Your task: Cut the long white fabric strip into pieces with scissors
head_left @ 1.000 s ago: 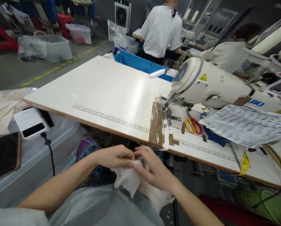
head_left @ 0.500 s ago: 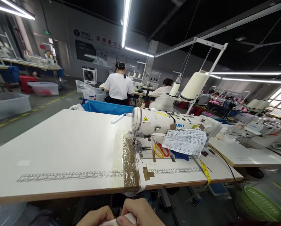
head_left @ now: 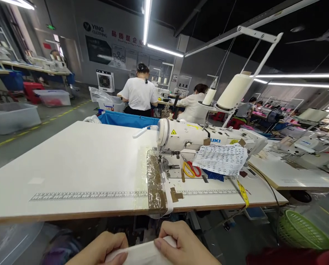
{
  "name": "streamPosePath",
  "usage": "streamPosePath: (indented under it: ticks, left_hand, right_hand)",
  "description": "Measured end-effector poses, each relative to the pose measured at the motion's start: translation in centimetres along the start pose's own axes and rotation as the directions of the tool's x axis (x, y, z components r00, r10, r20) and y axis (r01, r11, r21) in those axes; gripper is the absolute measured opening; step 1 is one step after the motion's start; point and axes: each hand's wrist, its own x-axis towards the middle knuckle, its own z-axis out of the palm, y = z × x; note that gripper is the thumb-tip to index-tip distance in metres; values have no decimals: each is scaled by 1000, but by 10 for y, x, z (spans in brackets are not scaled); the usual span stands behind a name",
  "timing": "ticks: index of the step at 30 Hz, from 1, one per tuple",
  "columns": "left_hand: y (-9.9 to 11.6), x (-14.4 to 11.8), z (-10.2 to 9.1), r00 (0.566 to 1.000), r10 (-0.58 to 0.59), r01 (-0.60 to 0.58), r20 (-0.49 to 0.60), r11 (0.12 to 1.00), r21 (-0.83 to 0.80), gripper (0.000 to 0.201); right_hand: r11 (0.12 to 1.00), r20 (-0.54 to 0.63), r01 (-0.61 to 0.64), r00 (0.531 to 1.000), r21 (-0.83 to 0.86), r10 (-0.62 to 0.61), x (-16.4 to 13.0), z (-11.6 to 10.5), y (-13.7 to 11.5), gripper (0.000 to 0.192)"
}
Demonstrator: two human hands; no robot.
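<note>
Sewing table (head_left: 70, 165) ahead, white cloth (head_left: 138, 254) below its edge, pinched between left hand (head_left: 103, 250) and right hand (head_left: 181, 246) fingers.

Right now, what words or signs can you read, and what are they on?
"JUKI": blue letters on the sewing machine.
"YING CLOTHING": on the back wall; the red characters beside it are too blurred.
Yellow warning triangle: on the machine's end.
Printed sheet and table ruler: too small to read.
</note>
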Motion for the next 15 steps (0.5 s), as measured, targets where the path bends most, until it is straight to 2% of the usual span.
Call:
streamPosePath:
  ticks: [2, 6, 11, 15]
  left_hand:
    - [4, -1, -6, 998, 66, -66, 5, 998, 4, 44]
    - [5, 1, -15, 976, 213, -208, 46, 973, -101, 34]
    - [1, 2, -15, 958, 285, -276, 36, 947, -162, 19]
    - [-3, 1, -15, 953, 304, -300, 12, 944, -137, 21]
  right_hand:
    - [1000, -3, 14, 1000, -8, -14, -4, -1, 1, 26]
    - [1000, 21, 17, 1000, 0, -17, -10, -3, 7, 36]
    - [999, 74, -12, 997, 46, 9, -13, -5, 13, 42]
    - [1000, 32, 6, 999, 10, -7, -16, -6, 18, 44]
